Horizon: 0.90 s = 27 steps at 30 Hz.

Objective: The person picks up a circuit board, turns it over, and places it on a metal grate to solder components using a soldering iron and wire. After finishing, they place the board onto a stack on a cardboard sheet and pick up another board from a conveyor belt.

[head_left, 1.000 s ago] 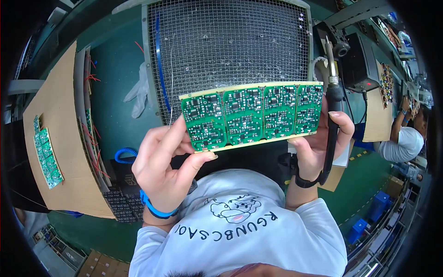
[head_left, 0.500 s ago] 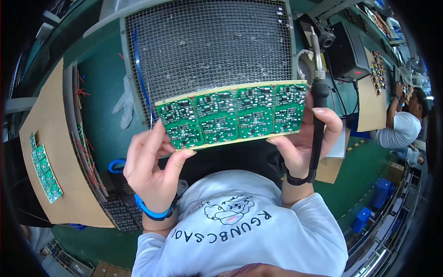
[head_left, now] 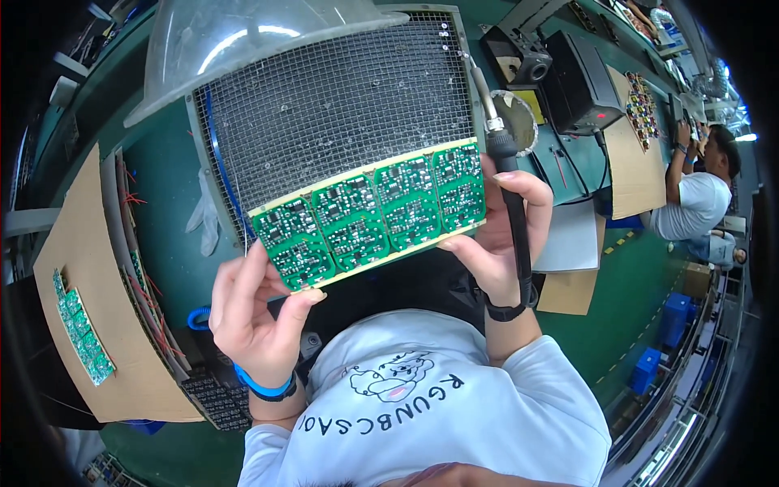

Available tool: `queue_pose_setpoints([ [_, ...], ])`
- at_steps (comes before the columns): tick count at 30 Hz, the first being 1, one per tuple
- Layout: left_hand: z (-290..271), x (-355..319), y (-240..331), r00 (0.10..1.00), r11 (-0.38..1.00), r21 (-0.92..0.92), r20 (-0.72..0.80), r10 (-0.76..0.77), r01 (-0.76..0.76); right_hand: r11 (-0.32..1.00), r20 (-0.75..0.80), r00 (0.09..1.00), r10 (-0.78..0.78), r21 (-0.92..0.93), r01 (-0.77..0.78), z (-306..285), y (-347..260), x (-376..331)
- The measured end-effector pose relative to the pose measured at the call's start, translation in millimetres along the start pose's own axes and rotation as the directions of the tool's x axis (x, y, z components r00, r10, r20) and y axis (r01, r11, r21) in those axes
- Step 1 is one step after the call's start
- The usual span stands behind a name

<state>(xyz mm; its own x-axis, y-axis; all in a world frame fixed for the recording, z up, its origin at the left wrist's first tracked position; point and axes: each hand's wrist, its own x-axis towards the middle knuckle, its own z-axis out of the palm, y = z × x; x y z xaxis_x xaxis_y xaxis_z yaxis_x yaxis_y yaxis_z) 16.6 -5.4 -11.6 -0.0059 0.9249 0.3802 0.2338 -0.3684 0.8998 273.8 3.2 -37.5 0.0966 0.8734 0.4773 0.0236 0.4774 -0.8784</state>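
Observation:
A green circuit board panel (head_left: pixel 373 215) with pale edge strips, split into several sections full of small parts, is held up between my two hands. My left hand (head_left: pixel 261 312) pinches its lower left corner, thumb at the front edge. The right end is gripped by my right hand (head_left: pixel 507 235), thumb along the lower edge. A soldering iron (head_left: pixel 516 203) with a black handle also rests in my right hand, its metal tip pointing up and away from me. Behind the panel lies a wire mesh grille (head_left: pixel 341 105) in a metal frame.
A clear plastic hood (head_left: pixel 260 49) overhangs the grille. At the left, another board panel (head_left: pixel 83 337) lies on cardboard (head_left: pixel 122 357) beside red wires. A black box (head_left: pixel 580 85) and a round tin (head_left: pixel 517 122) stand at the right. A co-worker (head_left: pixel 706 178) sits farther right.
The panel now tilts more, its left end lower, and appears shifted left with both hands and the iron. The view has shifted too, bringing the clear hood and round tin into sight.

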Motion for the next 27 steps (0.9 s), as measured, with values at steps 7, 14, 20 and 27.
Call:
queue_pose_setpoints([
  [7, 0.2, -1.1, 4.0, 0.999, 0.999, 0.021, 0.004, 0.045, -0.045, 0.996, 0.044, 0.999, 0.003, 0.087, -0.007, -2.1, 5.0, 3.2],
  [14, 1.8, -2.4, 4.5, 0.998, 0.998, 0.029, -0.006, 0.061, -0.06, 0.992, 0.016, 0.998, 0.054, 0.116, -0.056, -2.8, 7.8, 1.8],
  [20, 1.0, -3.0, 6.2, 0.998, 0.992, 0.109, -0.006, 0.057, -0.056, 0.989, 0.011, 0.998, 0.062, 0.133, -0.063, -0.7, 8.3, -0.7],
  [27, 1.5, 5.4, 8.7, 0.996, 0.995, 0.053, 0.052, 0.079, -0.081, 0.976, -0.011, 0.998, 0.06, 0.211, -0.057, 1.8, 9.4, 2.5],
])
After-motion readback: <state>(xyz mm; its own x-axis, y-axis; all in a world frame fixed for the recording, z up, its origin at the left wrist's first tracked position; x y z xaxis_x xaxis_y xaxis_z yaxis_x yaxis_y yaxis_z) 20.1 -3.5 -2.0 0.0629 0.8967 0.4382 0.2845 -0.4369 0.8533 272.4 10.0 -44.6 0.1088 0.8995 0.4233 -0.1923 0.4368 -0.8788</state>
